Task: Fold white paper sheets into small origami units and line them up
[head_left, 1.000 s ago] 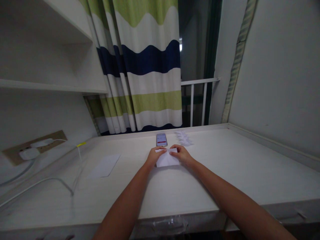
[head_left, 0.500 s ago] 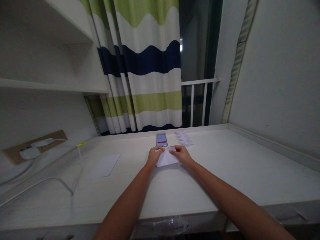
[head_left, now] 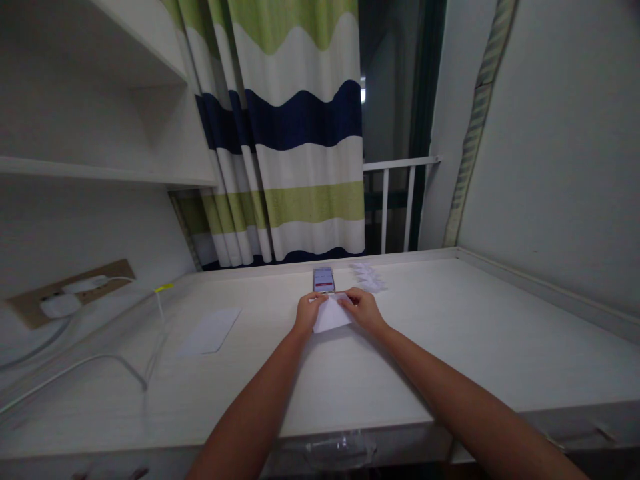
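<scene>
Both hands hold one sheet of white paper [head_left: 331, 316] just over the desk, near its back edge. My left hand [head_left: 307, 311] pinches the sheet's left side, thumb on top. On the right side, my right hand [head_left: 366, 309] grips it with the thumb laid over the surface and the fingers behind. Creases on the paper are too faint to make out well. Right behind the sheet lies a phone [head_left: 324, 279] with its screen lit. Several folded white paper pieces [head_left: 367, 276] lie in a cluster to the right of the phone.
A flat stack or sheet of white paper [head_left: 211, 331] lies on the desk [head_left: 475, 333] to the left. White cables [head_left: 115, 358] run from plugs [head_left: 60, 305] in a wall socket at the left. A striped curtain [head_left: 310, 167] hangs behind the desk, beside a white railing [head_left: 385, 207].
My right hand has shifted slightly left and inward, and the paper's right part now looks narrower. My left hand stays nearly in place.
</scene>
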Motion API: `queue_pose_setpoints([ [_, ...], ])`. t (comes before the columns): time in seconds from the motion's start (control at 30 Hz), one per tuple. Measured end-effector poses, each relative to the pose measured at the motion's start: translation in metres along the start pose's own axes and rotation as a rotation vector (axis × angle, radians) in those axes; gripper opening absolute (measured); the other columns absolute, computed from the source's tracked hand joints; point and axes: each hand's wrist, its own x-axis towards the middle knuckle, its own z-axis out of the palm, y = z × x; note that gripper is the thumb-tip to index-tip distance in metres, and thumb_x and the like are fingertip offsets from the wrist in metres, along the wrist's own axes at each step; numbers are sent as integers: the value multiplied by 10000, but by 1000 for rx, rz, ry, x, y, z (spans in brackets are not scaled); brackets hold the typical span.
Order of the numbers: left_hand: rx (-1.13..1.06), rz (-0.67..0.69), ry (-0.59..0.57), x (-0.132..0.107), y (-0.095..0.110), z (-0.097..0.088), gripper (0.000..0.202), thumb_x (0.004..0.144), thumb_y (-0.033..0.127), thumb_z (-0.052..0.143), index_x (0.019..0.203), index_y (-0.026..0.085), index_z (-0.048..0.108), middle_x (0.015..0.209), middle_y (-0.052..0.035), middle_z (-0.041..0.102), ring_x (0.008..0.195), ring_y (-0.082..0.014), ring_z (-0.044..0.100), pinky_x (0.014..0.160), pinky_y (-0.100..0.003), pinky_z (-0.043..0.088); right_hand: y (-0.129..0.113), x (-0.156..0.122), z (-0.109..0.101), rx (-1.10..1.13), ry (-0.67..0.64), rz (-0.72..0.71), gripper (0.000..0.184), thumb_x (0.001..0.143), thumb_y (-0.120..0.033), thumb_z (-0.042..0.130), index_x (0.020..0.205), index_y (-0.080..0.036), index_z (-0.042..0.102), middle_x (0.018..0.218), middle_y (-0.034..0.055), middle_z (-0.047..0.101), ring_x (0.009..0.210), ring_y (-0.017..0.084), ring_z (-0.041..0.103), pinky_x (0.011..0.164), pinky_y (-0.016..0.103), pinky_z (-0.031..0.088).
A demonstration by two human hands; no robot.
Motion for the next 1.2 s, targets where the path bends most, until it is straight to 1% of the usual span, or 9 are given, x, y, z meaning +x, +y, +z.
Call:
queue_pose_setpoints([
  [0.17,-22,-15,6,-1,0,0,199,511,329,619,561,139,586,505,9,547,483,-122,488,481,-225,348,-6,-4,-2,-204,-47,-148,220,748,-216,483,881,-205,657,749,44,586,657,135,515,627,253,412],
  [0.27,-43,-35,7,0,1,0,211,508,333,623,570,135,588,503,5,549,474,-120,485,477,-227,347,-7,-6,-3,-298,-107,-239,265,748,-159,464,937,-224,638,847,52,596,750,145,543,705,262,422],
  [0.33,-59,-49,6,0,2,-1,215,507,337,622,567,134,586,489,7,544,473,-121,485,478,-228,349,-7,-7,-4,-334,-147,-280,290,753,-148,455,974,-237,620,920,53,603,819,154,551,757,272,418],
  [0.47,-103,-59,3,-2,5,-1,208,506,331,616,577,138,585,493,18,540,484,-118,490,501,-229,359,-7,-8,-3,-329,-183,-274,303,767,-168,446,1021,-239,595,965,53,622,853,167,568,793,296,417],
  [0.63,-187,-92,15,-7,11,2,184,490,299,618,577,140,585,518,14,559,494,-119,501,514,-233,366,-8,-8,-2,-325,-122,-232,336,758,-147,444,1049,-247,579,939,49,639,823,176,584,770,306,430],
  [0.8,-257,-111,28,-8,13,3,185,483,272,619,600,130,597,579,-1,591,540,-127,525,550,-240,386,-6,-8,-4,-385,-194,-350,363,788,-151,407,1121,-228,528,994,75,603,866,172,563,786,295,422],
  [0.93,-274,-139,31,-7,13,2,175,491,266,619,599,132,588,556,3,576,512,-121,516,521,-238,381,-5,-8,-4,-441,-231,-419,365,794,-133,388,1114,-238,529,987,79,579,866,164,545,765,288,426],
  [1.07,-283,-158,23,-8,13,2,172,502,251,613,621,130,588,560,3,576,493,-114,512,500,-232,379,-5,-7,-2,-462,-239,-435,362,778,-113,394,1093,-205,546,979,94,552,853,160,534,758,281,429],
  [1.2,-284,-159,30,-7,12,2,187,502,260,621,628,126,588,550,2,577,475,-114,510,481,-230,376,-7,-8,-1,-437,-239,-409,365,754,-103,410,1078,-185,554,985,93,526,856,156,519,779,287,424],
])
